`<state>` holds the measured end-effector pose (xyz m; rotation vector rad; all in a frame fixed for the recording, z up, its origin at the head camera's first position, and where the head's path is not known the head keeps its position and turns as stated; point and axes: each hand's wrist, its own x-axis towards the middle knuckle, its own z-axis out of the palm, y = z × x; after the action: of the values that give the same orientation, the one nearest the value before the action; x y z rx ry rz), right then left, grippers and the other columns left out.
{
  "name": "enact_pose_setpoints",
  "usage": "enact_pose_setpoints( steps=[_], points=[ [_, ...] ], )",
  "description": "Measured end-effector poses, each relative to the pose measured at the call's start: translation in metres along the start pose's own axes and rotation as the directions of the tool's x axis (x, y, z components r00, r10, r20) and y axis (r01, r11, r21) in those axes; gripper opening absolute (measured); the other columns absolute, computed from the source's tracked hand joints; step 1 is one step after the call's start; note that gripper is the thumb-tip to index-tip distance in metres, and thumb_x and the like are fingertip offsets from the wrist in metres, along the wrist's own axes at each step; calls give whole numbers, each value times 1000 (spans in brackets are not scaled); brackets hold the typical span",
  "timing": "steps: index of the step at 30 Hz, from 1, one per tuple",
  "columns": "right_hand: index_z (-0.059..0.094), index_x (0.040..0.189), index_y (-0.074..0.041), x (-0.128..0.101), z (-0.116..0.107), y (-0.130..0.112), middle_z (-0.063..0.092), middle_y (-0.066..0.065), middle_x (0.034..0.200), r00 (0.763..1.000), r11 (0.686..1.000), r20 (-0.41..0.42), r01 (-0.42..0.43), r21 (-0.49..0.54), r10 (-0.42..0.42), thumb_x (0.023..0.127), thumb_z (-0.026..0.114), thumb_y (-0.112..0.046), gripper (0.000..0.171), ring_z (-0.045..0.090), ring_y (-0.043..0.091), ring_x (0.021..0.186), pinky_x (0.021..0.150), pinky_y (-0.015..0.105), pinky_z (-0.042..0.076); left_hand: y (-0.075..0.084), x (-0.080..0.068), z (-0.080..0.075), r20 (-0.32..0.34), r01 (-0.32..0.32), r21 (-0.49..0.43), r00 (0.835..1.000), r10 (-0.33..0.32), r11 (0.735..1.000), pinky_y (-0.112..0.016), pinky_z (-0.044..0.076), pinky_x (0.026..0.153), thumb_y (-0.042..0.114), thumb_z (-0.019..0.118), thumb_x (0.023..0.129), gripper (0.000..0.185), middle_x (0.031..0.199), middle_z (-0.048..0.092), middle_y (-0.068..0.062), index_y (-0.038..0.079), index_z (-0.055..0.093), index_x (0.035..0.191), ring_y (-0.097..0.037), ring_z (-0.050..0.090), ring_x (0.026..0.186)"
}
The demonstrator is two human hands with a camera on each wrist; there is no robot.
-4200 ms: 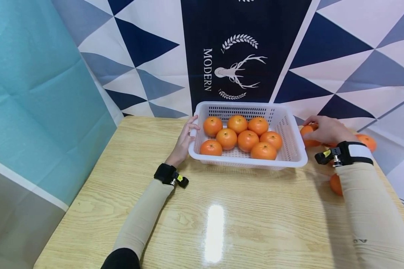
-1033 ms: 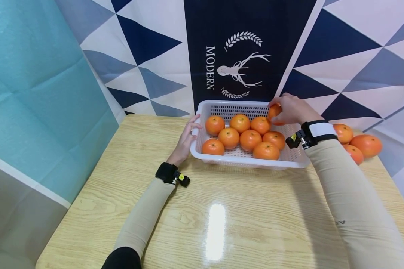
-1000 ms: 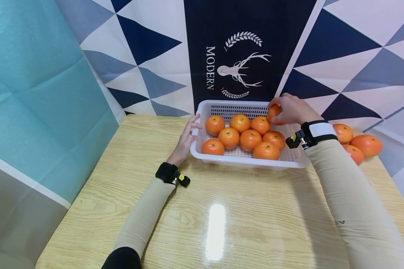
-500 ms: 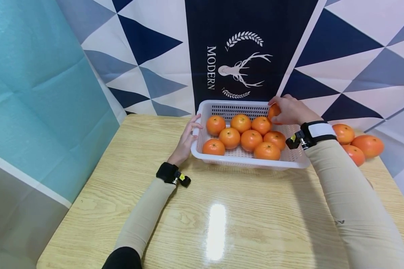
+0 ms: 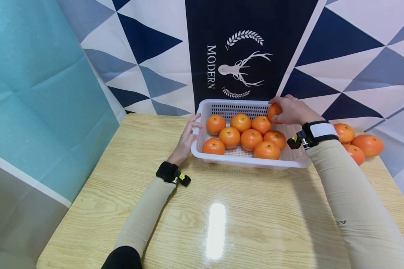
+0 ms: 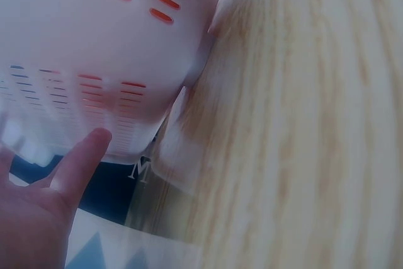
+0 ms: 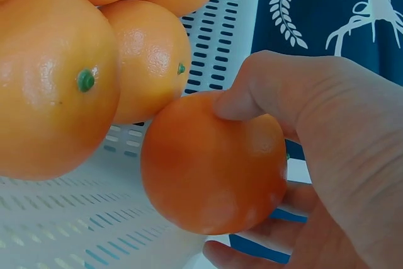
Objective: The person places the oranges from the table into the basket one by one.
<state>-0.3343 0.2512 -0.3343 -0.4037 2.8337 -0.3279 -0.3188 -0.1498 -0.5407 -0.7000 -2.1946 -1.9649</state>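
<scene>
A white slotted plastic basket point(image 5: 244, 160) stands on the wooden table against the backdrop, with several oranges point(image 5: 251, 140) inside. My left hand point(image 5: 184, 142) grips its left end, fingers over the rim; in the left wrist view the thumb point(image 6: 85, 162) lies along the outer wall. In the back right of the basket, my right hand point(image 5: 291, 110) holds another orange point(image 7: 211, 165) between thumb and fingers. The right wrist view shows this orange right at a neighbouring orange point(image 7: 148, 61) with a green stem spot. The hand partly covers the held orange in the head view.
Several more oranges point(image 5: 367, 145) lie on the table to the right of the basket, partly behind the right sleeve. The wooden table point(image 5: 256, 216) stretches in front. A patterned cloth backdrop point(image 5: 148, 30) rises right behind the basket.
Since the oldest frame, my right hand has carried an orange from the table leftward into the basket. Over the last second both hands have stayed nearly still.
</scene>
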Motion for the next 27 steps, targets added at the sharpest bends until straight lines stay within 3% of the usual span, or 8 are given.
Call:
enact_pose_setpoints(
  steps=[2, 7, 11, 16, 18, 23, 27],
  points=[
    [45, 163, -3, 0, 0, 0, 39, 43, 158, 1000, 1000, 2, -2, 0, 2, 103, 71, -22, 68, 48, 55, 128, 116, 73, 49, -16, 5, -4, 5, -2, -2, 1000, 2, 1000, -68, 27, 139, 24, 49, 101, 31, 187, 28, 12, 23, 61, 129, -21, 14, 179],
    [45, 164, -3, -1, -1, 1, 37, 44, 161, 1000, 1000, 6, -4, -2, 4, 103, 73, -23, 69, 49, 57, 129, 118, 75, 47, -17, 5, -5, 20, 1, -8, 1000, 0, 1000, -68, 26, 140, 21, 47, 101, 32, 186, 28, 17, 25, 61, 129, -16, 14, 179],
    [44, 164, -4, -2, -2, 2, 34, 45, 164, 1000, 1000, 5, -6, -5, 6, 103, 73, -24, 71, 48, 59, 131, 120, 77, 46, 12, -3, 2, 2, 9, -12, 1000, -9, 1000, -66, 30, 139, 21, 46, 100, 31, 188, 28, 7, 21, 60, 128, -23, 15, 179],
    [40, 168, -7, -4, -7, 3, 28, 47, 169, 1000, 1000, -1, -10, -3, 10, 101, 75, -28, 78, 43, 62, 141, 121, 81, 42, 68, -14, 14, -3, 13, 2, 1000, -13, 1000, -71, 33, 136, 15, 42, 99, 36, 189, 22, -17, 0, 52, 130, -42, 15, 178],
    [38, 170, -9, -6, -11, 2, 27, 47, 171, 1000, 1000, -11, -8, -3, 8, 101, 75, -30, 81, 39, 63, 146, 122, 82, 40, 78, -16, 16, -7, 25, 13, 1000, -25, 1000, -72, 34, 135, 13, 40, 99, 37, 188, 21, -20, -5, 49, 130, -44, 15, 178],
    [36, 172, -10, -11, -21, -1, 24, 47, 173, 999, 1000, -42, -6, -6, 5, 102, 74, -33, 83, 35, 66, 151, 124, 84, 36, 77, -16, 15, -10, 11, 13, 1000, -11, 1000, -73, 32, 136, 15, 41, 98, 38, 188, 23, -18, -2, 51, 130, -43, 15, 178],
    [35, 173, -11, -15, -26, 0, 24, 47, 173, 998, 1000, -54, -19, -7, 19, 103, 72, -35, 83, 36, 67, 149, 123, 86, 35, 59, -14, 11, -1, -19, 17, 1000, 19, 1000, -71, 34, 135, 20, 43, 99, 33, 187, 26, -16, 10, 57, 128, -44, 17, 177]
  ],
)
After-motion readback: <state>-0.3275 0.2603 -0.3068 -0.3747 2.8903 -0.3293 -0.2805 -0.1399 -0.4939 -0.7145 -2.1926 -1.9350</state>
